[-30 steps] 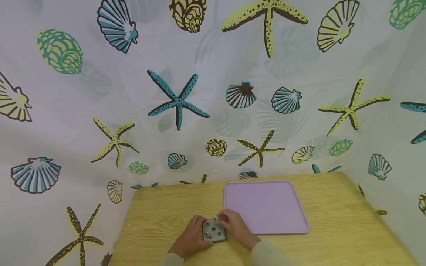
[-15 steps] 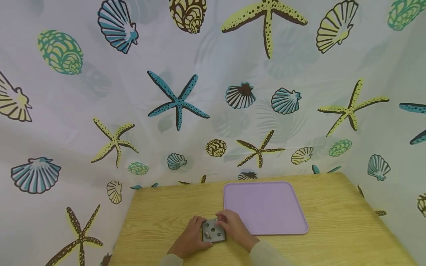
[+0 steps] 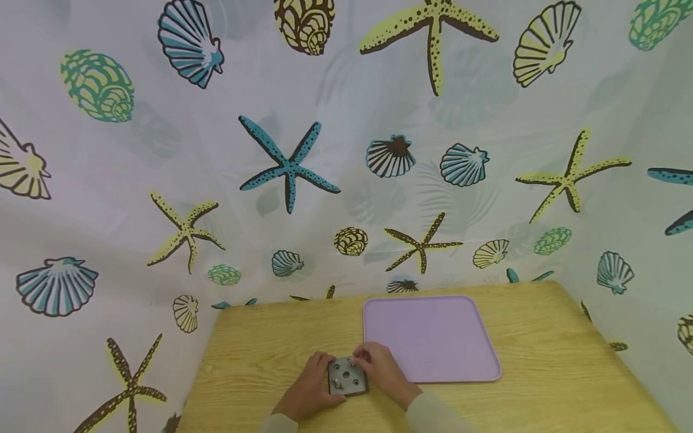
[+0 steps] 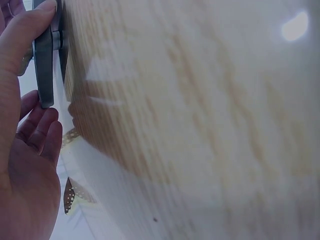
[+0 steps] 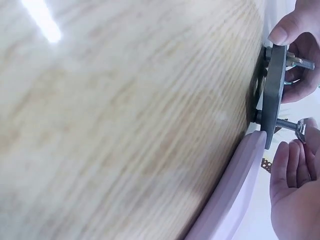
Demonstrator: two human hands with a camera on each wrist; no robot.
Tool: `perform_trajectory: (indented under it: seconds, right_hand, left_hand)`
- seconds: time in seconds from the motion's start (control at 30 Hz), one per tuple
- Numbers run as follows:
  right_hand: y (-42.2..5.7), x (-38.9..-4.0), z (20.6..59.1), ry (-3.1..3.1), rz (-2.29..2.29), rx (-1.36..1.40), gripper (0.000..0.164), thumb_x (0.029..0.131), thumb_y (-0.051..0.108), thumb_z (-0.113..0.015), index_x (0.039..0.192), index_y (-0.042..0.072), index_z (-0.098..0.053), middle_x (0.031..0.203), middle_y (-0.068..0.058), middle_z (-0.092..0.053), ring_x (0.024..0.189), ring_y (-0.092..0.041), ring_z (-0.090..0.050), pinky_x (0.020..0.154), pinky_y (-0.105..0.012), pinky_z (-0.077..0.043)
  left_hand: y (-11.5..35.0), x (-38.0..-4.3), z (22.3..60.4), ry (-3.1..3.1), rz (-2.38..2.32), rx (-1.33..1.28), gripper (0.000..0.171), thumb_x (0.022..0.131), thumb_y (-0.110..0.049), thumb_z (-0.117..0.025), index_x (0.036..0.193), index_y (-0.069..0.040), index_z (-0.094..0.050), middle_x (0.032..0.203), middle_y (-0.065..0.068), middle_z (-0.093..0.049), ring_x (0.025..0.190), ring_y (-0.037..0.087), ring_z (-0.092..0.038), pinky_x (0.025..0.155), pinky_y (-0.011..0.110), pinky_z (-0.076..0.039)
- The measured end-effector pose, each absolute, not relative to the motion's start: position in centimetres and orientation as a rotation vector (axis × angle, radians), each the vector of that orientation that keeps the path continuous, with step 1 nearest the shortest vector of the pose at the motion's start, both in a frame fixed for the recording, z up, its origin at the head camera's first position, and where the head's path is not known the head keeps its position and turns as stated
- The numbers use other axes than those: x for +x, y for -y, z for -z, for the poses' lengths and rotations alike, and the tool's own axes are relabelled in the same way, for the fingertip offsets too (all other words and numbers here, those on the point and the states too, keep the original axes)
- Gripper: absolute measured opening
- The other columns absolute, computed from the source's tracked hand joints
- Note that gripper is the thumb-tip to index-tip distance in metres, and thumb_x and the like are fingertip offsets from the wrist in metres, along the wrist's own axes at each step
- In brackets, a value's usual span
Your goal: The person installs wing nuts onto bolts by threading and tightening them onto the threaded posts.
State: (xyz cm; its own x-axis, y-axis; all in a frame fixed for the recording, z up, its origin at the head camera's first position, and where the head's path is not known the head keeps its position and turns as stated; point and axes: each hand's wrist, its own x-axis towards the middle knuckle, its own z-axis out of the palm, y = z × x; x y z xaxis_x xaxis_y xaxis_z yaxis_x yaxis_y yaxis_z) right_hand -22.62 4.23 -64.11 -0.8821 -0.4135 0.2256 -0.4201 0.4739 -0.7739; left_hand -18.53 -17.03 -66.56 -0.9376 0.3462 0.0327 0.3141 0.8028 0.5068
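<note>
A square grey metal plate (image 3: pixel 347 375) with several round holes lies near the table's front, raised on bolt heads (image 5: pixel 258 116). My left hand (image 3: pixel 311 388) grips its left side, thumb (image 4: pixel 42 12) at the near edge and fingers at the far one. A bolt with a wing nut (image 3: pixel 338 383) stands up at the near-left corner. At the far-right corner, a second threaded bolt (image 5: pixel 286 124) rises from the plate. My right hand (image 3: pixel 381 370) pinches a small silvery wing nut (image 5: pixel 301 130) at that bolt's tip, partly covered by my fingers.
A lilac tray (image 3: pixel 433 337) lies right behind the plate, its near-left corner under my right hand and forearm. The wood-grain table (image 3: pixel 260 337) is bordered by a white curtain (image 3: pixel 335 108) printed with shells and starfish.
The right fingertips shift slightly about the wing nut at the far-right bolt, covering it more than half a second ago. The left hand and plate stay put.
</note>
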Motion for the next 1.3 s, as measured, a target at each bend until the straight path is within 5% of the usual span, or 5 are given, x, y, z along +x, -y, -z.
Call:
perform_trajectory:
  seconds: [0.7, 1.3]
  right_hand:
    - [-3.75, -22.48, 64.2, 2.63, -1.328, 0.792, 0.018, 0.084, 0.018, -0.069, 0.099, 0.01, -0.061, 0.087, 0.003, -0.056, 0.078, -0.006, -0.052, 0.068, -0.022, -0.048]
    - [-4.17, -22.51, 64.71, 2.655, -1.396, 0.854, 0.02, 0.085, 0.019, -0.067, 0.1, 0.007, -0.064, 0.079, 0.01, -0.058, 0.071, -0.002, -0.053, 0.064, -0.021, -0.048]
  left_hand:
    - [16.9, -18.49, 66.5, -2.918, -0.792, 0.532, 0.084, 0.068, -0.064, -0.069, 0.128, -0.011, -0.043, 0.122, 0.001, -0.04, 0.108, 0.013, -0.042, 0.094, 0.039, -0.041]
    - [16.92, -18.61, 66.53, -2.921, -0.775, 0.537, 0.083, 0.068, -0.063, -0.069, 0.128, -0.011, -0.044, 0.121, 0.0, -0.04, 0.109, 0.013, -0.041, 0.094, 0.039, -0.041]
